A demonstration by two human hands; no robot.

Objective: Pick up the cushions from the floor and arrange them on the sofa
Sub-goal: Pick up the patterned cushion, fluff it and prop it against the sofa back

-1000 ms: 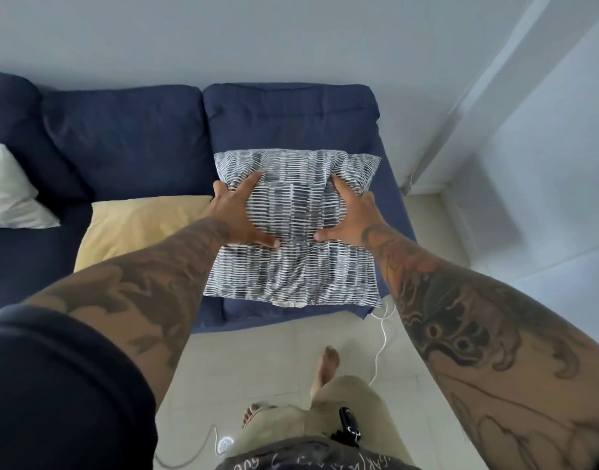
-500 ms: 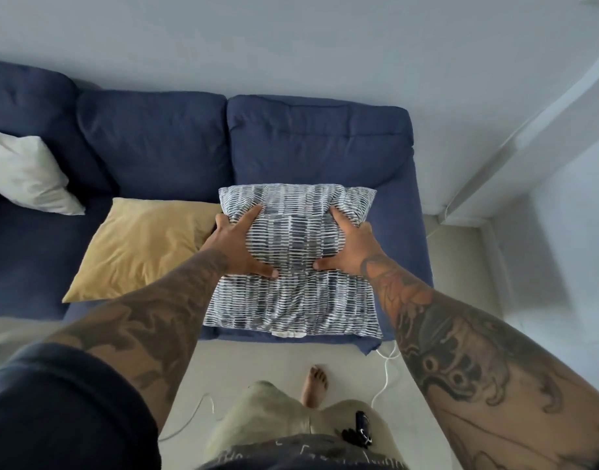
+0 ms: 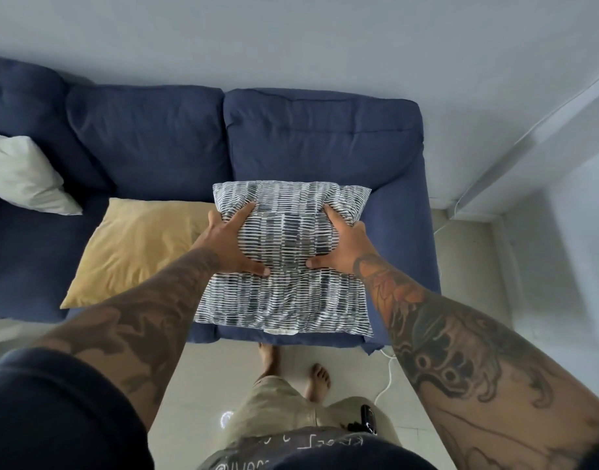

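Patterned cushion (image 3: 284, 266) mid-frame on the sofa (image 3: 325, 140) seat's right end | left hand (image 3: 228, 244) and right hand (image 3: 342, 244) spread flat, pressing its sides | yellow cushion (image 3: 135, 247) touching at left | risk: near edge overhangs seat front, may slide to floor on release

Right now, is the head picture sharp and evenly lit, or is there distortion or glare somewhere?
Head view: soft, even light without hard shadows; the patterned cushion and both hands, left and right, look sharp; the wide lens bends the sofa and wall edges; one small bright reflection shines on the floor.
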